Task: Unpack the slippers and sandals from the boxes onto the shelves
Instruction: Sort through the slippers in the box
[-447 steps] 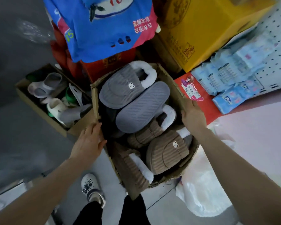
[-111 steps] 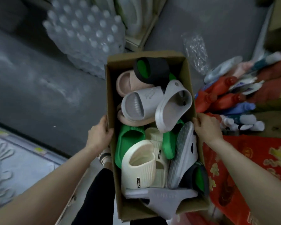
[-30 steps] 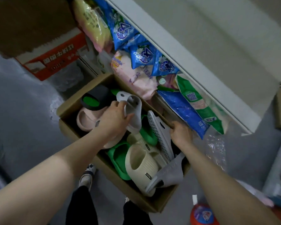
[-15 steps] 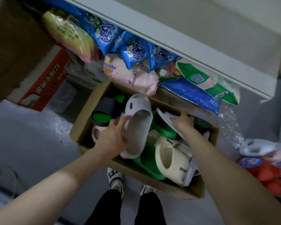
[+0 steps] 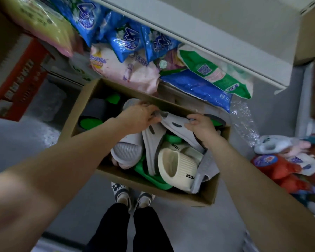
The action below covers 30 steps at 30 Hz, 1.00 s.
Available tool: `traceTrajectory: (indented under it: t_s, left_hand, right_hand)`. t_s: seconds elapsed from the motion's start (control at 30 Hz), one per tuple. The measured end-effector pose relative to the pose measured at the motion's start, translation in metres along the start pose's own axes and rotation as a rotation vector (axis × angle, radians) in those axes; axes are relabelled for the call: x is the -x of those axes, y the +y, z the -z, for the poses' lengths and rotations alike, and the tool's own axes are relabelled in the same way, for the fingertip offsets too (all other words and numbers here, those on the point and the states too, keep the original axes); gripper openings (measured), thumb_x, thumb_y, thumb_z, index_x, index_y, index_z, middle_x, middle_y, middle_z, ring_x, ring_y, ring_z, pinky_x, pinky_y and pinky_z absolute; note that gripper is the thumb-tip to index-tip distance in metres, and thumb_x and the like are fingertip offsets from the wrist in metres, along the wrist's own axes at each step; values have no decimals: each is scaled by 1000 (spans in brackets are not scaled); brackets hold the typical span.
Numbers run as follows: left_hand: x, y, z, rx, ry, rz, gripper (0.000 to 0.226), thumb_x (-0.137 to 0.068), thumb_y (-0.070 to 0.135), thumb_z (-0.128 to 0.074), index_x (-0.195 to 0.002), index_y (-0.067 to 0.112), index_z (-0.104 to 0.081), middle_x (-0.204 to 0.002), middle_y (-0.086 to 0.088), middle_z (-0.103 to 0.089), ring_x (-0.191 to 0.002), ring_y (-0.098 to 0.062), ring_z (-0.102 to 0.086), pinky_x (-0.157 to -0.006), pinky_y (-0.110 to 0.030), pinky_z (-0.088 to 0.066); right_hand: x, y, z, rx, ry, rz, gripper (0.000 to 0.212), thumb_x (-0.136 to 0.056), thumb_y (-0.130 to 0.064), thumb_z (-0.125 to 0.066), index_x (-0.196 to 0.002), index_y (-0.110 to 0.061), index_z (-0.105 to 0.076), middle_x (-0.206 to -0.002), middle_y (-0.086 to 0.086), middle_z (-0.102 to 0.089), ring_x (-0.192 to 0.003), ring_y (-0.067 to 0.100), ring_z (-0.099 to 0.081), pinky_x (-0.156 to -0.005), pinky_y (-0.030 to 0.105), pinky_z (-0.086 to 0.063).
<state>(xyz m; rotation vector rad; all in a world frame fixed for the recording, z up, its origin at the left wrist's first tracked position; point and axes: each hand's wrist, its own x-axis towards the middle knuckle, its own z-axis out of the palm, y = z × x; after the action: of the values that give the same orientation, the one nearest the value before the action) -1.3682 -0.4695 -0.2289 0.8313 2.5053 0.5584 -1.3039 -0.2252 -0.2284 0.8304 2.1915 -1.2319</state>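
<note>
An open cardboard box (image 5: 205, 198) of sandals sits on the floor below a white shelf (image 5: 216, 33). Inside lie a cream ribbed sandal (image 5: 176, 165), green sandals (image 5: 153, 179), a black-and-green pair (image 5: 91, 117) and several grey ones. My left hand (image 5: 136, 118) grips a light grey sandal (image 5: 125, 150) held sole up. My right hand (image 5: 201, 127) pinches another grey sandal (image 5: 173, 122) with dark slots, lifted over the box. The two hands almost touch at the far side of the box.
Blue, pink and green soft packs (image 5: 127, 40) are piled under the shelf, right behind the box. A red carton (image 5: 16, 79) stands at the left. Red bottles and pouches (image 5: 284, 168) lie at the right. My feet (image 5: 133, 196) stand just in front of the box.
My left hand has carried its grey sandal toward the far wall of the box. My right hand has lifted the slotted grey sandal, and the two hands have come together.
</note>
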Motion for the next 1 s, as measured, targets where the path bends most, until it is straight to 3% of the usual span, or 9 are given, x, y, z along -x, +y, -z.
traceTrajectory:
  t_s: [0.1, 0.23, 0.33, 0.5, 0.63, 0.7, 0.77, 0.9, 1.0]
  left_hand:
    - [7, 7, 7, 109, 44, 164, 60, -92, 59, -31, -122, 13, -54, -107, -11, -68, -114, -32, -55, -98, -38, -41]
    - [20, 16, 32, 247, 146, 390, 47, -96, 45, -49, -130, 13, -46, -112, -16, -63, -108, -36, -56, -79, -33, -39]
    - [30, 14, 47, 427, 273, 511, 62, -94, 46, -52, -146, 20, -30, -122, -14, -61, -112, -34, -58, -91, -39, -46]
    - [43, 9, 59, 506, 386, 535, 36, -88, 22, -60, -123, 14, -61, -115, -7, -65, -108, -26, -59, -89, -32, -47]
    - [66, -10, 60, 610, 441, 528, 43, -81, 19, -60, -124, 15, -60, -114, -1, -63, -108, -24, -59, -88, -34, -48]
    - [78, -19, 60, 712, 458, 530, 38, -81, 18, -60, -114, 37, -61, -101, 13, -66, -102, -23, -61, -84, -37, -50]
    - [90, -31, 57, 761, 468, 582, 38, -82, 16, -63, -102, 45, -52, -90, 22, -59, -97, -18, -57, -85, -39, -50]
    - [114, -68, 48, 871, 419, 699, 60, -78, 20, -68, -131, 19, -39, -113, -1, -54, -110, -26, -56, -94, -51, -50]
    - [132, -92, 50, 962, 389, 731, 60, -86, 7, -63, -137, 10, -31, -117, -4, -50, -114, -27, -54, -95, -52, -50]
  right_hand:
    - [19, -15, -2, -116, -51, 111, 32, -92, -4, -64, -119, -20, -62, -114, 8, -62, -109, 15, -58, -91, 24, -43]
    - [40, -46, -3, -58, -118, 336, 26, -93, -6, -62, -110, -25, -61, -98, -1, -61, -90, 4, -56, -76, 14, -42]
    - [49, -68, 0, -37, -148, 440, 23, -93, -5, -60, -105, -25, -59, -96, -8, -59, -93, 3, -55, -78, 16, -42]
    - [55, -85, -7, 63, -60, 518, 28, -93, -1, -56, -103, -27, -54, -108, -9, -59, -99, 2, -56, -85, 17, -42]
    - [48, -66, -20, 136, 167, 244, 24, -97, -13, -55, -119, -23, -53, -120, 4, -59, -109, 21, -59, -96, 38, -50]
    - [42, -48, -35, 186, 103, 3, 32, -100, -25, -52, -130, -16, -52, -126, 9, -59, -113, 28, -58, -98, 40, -48]
    - [37, -39, -58, 146, -8, -154, 43, -100, -33, -49, -137, -11, -48, -132, 13, -56, -117, 33, -56, -100, 41, -47]
    - [27, -47, -108, -327, 41, -330, 55, -99, -20, -57, -146, -2, -37, -137, 18, -51, -120, 37, -54, -105, 46, -45]
    - [27, -66, -128, -551, 175, -296, 42, -96, -5, -56, -136, 2, -47, -121, 20, -60, -101, 34, -61, -92, 42, -52]
